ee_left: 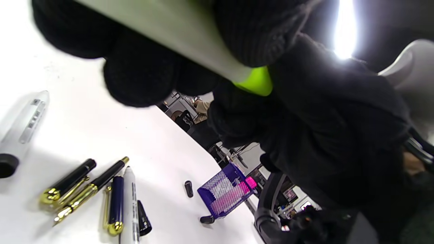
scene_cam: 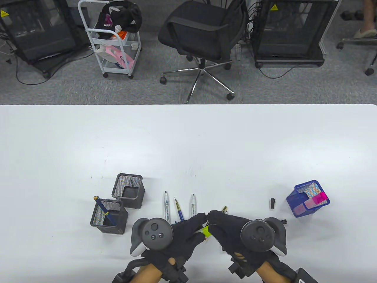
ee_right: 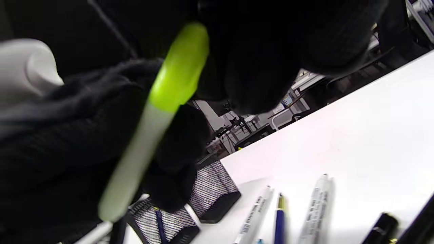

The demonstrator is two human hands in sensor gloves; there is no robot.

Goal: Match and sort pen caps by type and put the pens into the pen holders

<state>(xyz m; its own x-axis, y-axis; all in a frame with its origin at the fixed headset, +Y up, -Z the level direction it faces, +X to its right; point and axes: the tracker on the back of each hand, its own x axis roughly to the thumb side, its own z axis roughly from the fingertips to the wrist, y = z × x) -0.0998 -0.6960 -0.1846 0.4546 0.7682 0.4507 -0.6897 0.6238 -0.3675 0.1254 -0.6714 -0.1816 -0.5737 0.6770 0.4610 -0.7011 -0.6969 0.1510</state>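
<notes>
Print on the white markers (scene_cam: 166, 208) is too small to read

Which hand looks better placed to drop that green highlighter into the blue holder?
Probably the right hand: it grips the highlighter's green cap, and the blue holder stands on its side.

Even overhead light falls on the white surface (scene_cam: 188, 141), which shows soft pale sheen patches and only faint shadows beside my holders. The table view is sharp but bows at its edges. At my left wrist a ceiling light (ee_left: 344, 28) flares white. Both wrist views blur my gloves and the green highlighter (ee_right: 159, 112) up close.
</notes>
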